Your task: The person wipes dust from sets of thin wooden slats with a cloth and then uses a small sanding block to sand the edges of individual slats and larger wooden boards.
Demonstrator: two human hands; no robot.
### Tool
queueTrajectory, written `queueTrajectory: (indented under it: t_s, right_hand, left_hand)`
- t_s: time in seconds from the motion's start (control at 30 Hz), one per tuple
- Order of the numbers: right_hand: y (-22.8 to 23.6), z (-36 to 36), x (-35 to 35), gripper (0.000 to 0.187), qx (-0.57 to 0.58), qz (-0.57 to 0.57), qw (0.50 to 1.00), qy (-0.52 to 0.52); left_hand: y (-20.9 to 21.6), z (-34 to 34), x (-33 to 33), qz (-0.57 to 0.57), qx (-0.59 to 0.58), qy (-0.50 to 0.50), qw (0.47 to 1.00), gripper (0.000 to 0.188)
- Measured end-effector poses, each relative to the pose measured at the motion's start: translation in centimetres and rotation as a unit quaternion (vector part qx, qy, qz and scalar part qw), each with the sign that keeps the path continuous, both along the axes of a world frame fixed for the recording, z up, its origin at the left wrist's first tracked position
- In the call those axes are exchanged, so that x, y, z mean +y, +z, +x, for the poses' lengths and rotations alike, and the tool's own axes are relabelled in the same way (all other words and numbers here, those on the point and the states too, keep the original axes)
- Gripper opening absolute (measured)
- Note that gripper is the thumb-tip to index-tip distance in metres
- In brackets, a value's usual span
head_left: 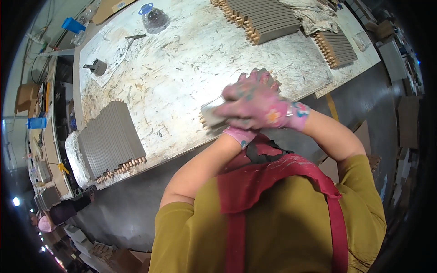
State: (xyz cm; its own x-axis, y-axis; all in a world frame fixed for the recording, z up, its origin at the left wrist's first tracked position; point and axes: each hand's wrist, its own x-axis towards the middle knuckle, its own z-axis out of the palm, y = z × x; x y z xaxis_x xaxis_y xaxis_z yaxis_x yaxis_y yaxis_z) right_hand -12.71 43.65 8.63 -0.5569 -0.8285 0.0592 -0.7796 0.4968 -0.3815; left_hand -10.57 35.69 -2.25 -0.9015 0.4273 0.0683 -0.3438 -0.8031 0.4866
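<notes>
- A grey panel (210, 113) with wooden dowels is clasped at the worktable (182, 63) edge by the crossed left hand (261, 84) and right hand (255, 109), both gloved
- Handling seems mid-way; a firm hold is needed next

pink flowered gloves (255, 107), grey slats (111, 139) (tan pegs), white-mottled table (182, 68), red apron (273, 182)

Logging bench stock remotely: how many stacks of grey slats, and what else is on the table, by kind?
Grey slat stacks: 3
Grey slat in gloved hands: 1
Clear plastic jug: 1
Small grey metal tool: 1
Total: 6
</notes>
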Motion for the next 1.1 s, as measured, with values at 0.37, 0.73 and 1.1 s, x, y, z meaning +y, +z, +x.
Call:
queueTrajectory:
  t_s: [0.37,0.73,1.1]
  right_hand:
    - [-2.2,-8.1,-1.5,0.042,0.085,0.017,0.996,0.003]
    - [-2.9,-4.9,13.5,0.039,-0.007,-0.316,0.896,-0.31]
    - [-7.6,-0.5,14.1,0.046,-0.193,-0.495,0.731,-0.428]
  left_hand:
    - [2.4,-0.3,-0.7,0.783,-0.469,-0.064,-0.403,0.032]
    - [7.3,-4.6,-4.4,0.746,-0.511,-0.097,-0.416,0.049]
    - [6.4,-6.3,-3.4,0.745,-0.492,-0.068,-0.445,0.06]
